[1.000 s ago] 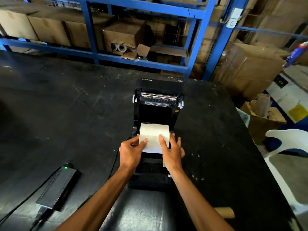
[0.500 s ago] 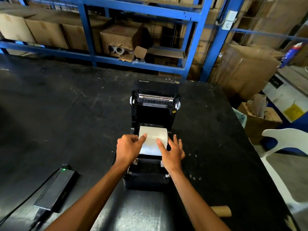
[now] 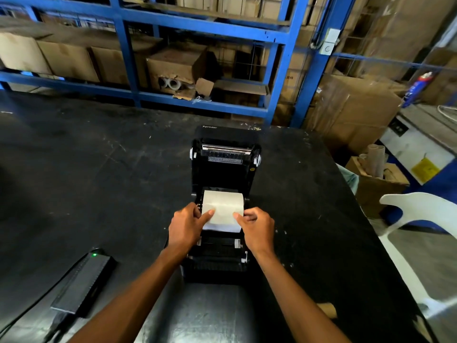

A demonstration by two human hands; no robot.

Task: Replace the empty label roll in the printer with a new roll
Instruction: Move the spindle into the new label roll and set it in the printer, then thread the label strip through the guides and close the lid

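Note:
A black label printer [image 3: 223, 266] stands in the middle of the black table [image 3: 99, 184] with its lid [image 3: 225, 164] swung up and back. A white label roll [image 3: 222, 206] sits in its open bay, with a loose strip of labels drawn forward over the front. My left hand [image 3: 186, 227] pinches the strip's left edge and my right hand [image 3: 257, 227] pinches its right edge. A brown cardboard core [image 3: 327, 309], the empty roll, lies on the table by my right forearm.
A black power adapter [image 3: 82, 284] with a green light and cable lies at the front left. Blue shelving [image 3: 197, 100] with cardboard boxes stands behind the table. A white plastic chair [image 3: 420, 219] and a box of cardboard tubes [image 3: 376, 174] are on the right.
The view has shifted slightly. Both hands have gone from resting flat on the label strip to pinching its side edges, with the right fingers now curled in.

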